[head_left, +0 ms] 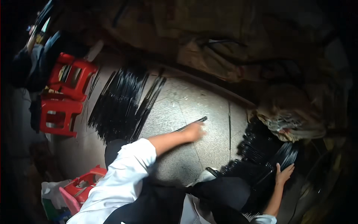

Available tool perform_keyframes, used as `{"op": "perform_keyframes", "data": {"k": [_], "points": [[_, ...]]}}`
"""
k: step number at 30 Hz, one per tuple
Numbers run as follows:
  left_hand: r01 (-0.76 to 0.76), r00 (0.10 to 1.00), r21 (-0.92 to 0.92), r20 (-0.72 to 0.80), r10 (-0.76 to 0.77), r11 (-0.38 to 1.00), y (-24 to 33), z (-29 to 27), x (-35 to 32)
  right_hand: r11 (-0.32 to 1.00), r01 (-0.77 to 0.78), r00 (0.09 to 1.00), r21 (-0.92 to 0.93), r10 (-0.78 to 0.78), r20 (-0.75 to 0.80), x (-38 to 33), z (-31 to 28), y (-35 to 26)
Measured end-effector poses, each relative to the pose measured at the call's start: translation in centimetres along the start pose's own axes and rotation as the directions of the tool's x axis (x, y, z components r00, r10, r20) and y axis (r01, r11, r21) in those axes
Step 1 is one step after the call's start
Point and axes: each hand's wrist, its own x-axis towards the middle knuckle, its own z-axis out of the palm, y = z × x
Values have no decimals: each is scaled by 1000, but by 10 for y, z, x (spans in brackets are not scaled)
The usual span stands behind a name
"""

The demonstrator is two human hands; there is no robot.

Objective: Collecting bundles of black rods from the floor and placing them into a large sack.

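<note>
Pinched in the left hand (194,131) is one thin black rod (192,124), its fingers closed around the near end while the far tip slants up and away over the tiled floor (209,108); the right hand (284,174) lies flat with fingers spread on a heap of black rods (261,156), pressing on it rather than clasping anything. Taking the tiled floor as the landmark: along its far edge runs a long bank of brown sacks and crumpled sheeting (209,41), the biggest mass in view, with dark cables draped over it. Spread on the floor's left part is a broad fan of black rods (119,102), laid side by side and slanting — well apart from the held rod. At the floor's right edge sits the heap under the right hand, and just beyond it a pale woven sack (289,115) with a torn, frayed mouth. Off the floor's left edge stand two red plastic stools (63,97), one behind the other, with a third red stool (84,183) nearer the person, beside a white bag (50,190). Both forearms wear white sleeves (125,175), and dark trousers fill the near edge of the floor — the knees are bent toward the heap.
</note>
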Motion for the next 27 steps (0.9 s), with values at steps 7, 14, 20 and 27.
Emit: {"op": "perform_keyframes", "data": {"k": [7,14,20,27], "points": [[540,695,165,-640,-326,826,-175,-184,-58,447,823,489,351,-872,-35,-112,-77,-234],[717,412,-37,-783,-466,696,-234,-268,-73,809,353,120,471,-538,834,-187,94,-413],[737,537,27,-629,-562,675,-276,-263,-90,808,-241,468,537,-388,794,-269,154,-476],[494,830,161,-380,-408,854,-266,-142,-49,829,28,673,559,-429,602,-275,180,-475]]}}
